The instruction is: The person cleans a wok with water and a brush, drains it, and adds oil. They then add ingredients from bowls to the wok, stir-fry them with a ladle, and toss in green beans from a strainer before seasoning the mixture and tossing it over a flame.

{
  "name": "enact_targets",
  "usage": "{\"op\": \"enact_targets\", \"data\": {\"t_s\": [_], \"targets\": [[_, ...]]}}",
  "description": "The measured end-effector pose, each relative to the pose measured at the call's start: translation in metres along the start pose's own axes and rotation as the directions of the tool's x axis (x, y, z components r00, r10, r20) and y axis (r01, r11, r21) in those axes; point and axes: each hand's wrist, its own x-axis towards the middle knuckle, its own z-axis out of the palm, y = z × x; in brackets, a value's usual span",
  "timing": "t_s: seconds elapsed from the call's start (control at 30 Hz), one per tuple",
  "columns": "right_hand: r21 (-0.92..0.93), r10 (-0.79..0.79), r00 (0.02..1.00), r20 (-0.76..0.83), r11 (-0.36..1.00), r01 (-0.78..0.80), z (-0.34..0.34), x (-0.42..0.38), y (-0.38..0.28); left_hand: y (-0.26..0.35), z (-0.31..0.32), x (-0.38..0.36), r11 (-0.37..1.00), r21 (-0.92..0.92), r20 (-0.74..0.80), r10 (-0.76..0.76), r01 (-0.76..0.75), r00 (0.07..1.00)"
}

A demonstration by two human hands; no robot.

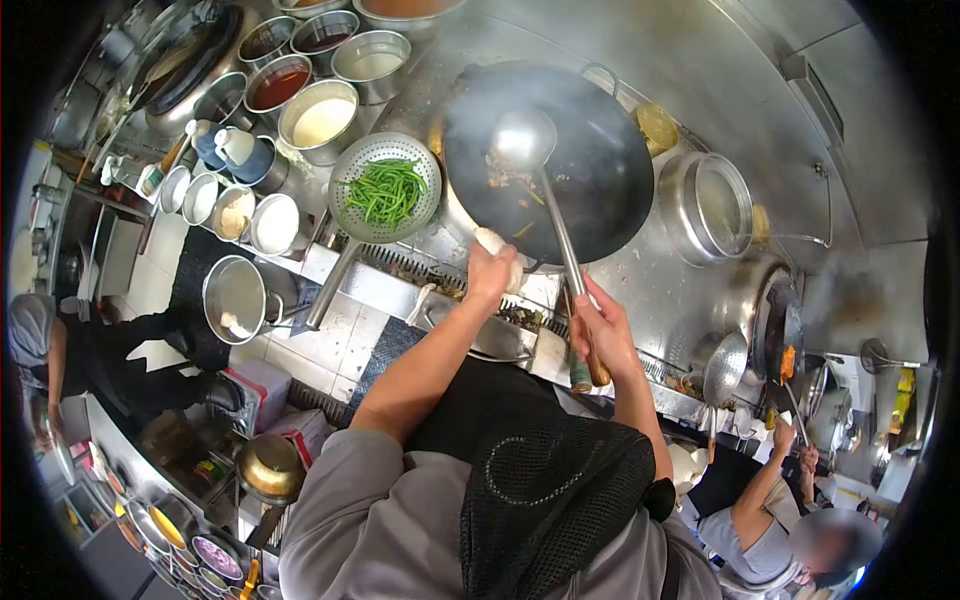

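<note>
A large black wok gives off steam at the upper centre. My left hand is closed around a pale cloth at the wok's near left rim. My right hand grips the long handle of a metal ladle, whose bowl is inside the wok over small browned bits. Left of the wok, green beans lie in a perforated strainer, its handle toward me.
Metal containers of sauces stand at the upper left, with small seasoning bowls below them. A steel pot is right of the wok. One co-worker cooks at the lower right; another person stands at the far left.
</note>
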Motion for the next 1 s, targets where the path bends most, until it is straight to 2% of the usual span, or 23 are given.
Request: {"op": "enact_targets", "data": {"t_s": [0.13,0.2,0.23,0.3,0.33,0.43,0.5,0.57,0.6,0.63,0.7,0.73,0.77,0.8,0.83,0.87,0.9,0.93,0.97,1.0], "targets": [[-0.097,0.006,1.000,-0.017,0.995,-0.008,-0.011,0.004,0.016,0.007,-0.002,-0.003,0.999,-0.020,0.015,0.041,-0.041,0.999],[-0.221,-0.088,0.993,-0.074,0.973,0.069,-0.014,0.003,0.012,0.009,-0.003,-0.003,0.998,-0.020,0.046,0.064,-0.063,0.997],[-0.221,-0.088,0.993,-0.075,0.973,0.069,-0.013,0.002,0.010,0.010,-0.003,-0.004,0.998,-0.011,0.040,0.063,-0.062,0.997],[-0.360,-0.208,0.960,-0.190,0.924,0.129,-0.012,0.004,0.004,0.007,-0.003,-0.001,0.998,0.000,0.037,0.061,-0.061,0.997],[-0.360,-0.209,0.959,-0.191,0.924,0.129,-0.013,0.012,0.003,0.002,-0.002,0.002,0.997,0.001,0.018,0.079,-0.079,0.997],[-0.777,-0.438,0.870,-0.225,0.620,0.111,-0.020,0.046,0.017,-0.019,-0.002,0.015,0.995,0.014,-0.015,0.103,-0.102,0.995],[-0.739,-0.429,0.879,-0.207,0.657,0.147,-0.032,0.050,0.039,-0.026,-0.005,0.018,0.994,0.026,-0.029,0.109,-0.108,0.994],[-0.870,-0.483,0.875,0.009,0.427,0.245,-0.056,0.036,0.067,-0.020,-0.007,0.018,0.992,0.081,0.034,0.089,-0.092,0.995],[-0.929,-0.485,0.873,0.042,0.303,0.213,-0.068,0.023,0.079,-0.019,-0.007,0.017,0.993,0.078,0.035,0.084,-0.087,0.996],[-0.941,-0.485,0.872,0.064,0.261,0.214,-0.081,0.007,0.082,-0.017,-0.006,0.015,0.990,0.088,0.019,0.106,-0.107,0.994],[-0.952,-0.508,0.853,0.118,0.187,0.243,-0.102,-0.022,0.064,-0.011,-0.008,0.009,0.989,0.100,-0.005,0.112,-0.111,0.994],[-0.967,-0.453,0.886,0.100,0.166,0.193,-0.111,-0.038,0.046,-0.004,-0.007,0.006,0.989,0.111,-0.005,0.102,-0.101,0.995],[-0.990,-0.458,0.885,0.089,0.055,0.128,-0.114,-0.057,0.024,-0.001,-0.007,0.003,0.988,0.124,-0.004,0.088,-0.087,0.996],[-0.992,-0.458,0.882,0.110,0.011,0.129,-0.120,-0.075,0.002,-0.001,-0.007,0.002,0.991,0.110,-0.004,0.082,-0.081,0.997],[-0.996,-0.430,0.901,0.052,0.039,0.076,-0.108,-0.100,-0.034,0.000,-0.007,0.000,0.991,0.116,-0.008,0.065,-0.064,0.998],[-0.972,-0.372,0.927,-0.043,0.231,0.047,-0.104,-0.121,-0.060,0.001,-0.008,-0.002,0.989,0.115,0.001,0.095,-0.094,0.995],[-0.978,-0.333,0.943,-0.024,0.205,0.048,-0.093,-0.141,-0.092,0.002,-0.009,-0.003,0.986,0.113,0.011,0.125,-0.126,0.992],[-0.982,-0.275,0.960,-0.046,0.187,0.007,-0.094,-0.157,-0.106,0.001,-0.010,-0.001,0.993,0.086,0.036,0.084,-0.087,0.996],[-0.956,-0.137,0.976,-0.170,0.265,-0.130,-0.086,-0.165,-0.117,0.002,-0.010,-0.004,0.993,0.085,0.037,0.078,-0.081,0.996],[-0.968,-0.167,0.982,-0.087,0.248,-0.043,-0.087,-0.160,-0.111,0.005,-0.009,-0.006,0.993,0.079,0.019,0.087,-0.089,0.996]]}}
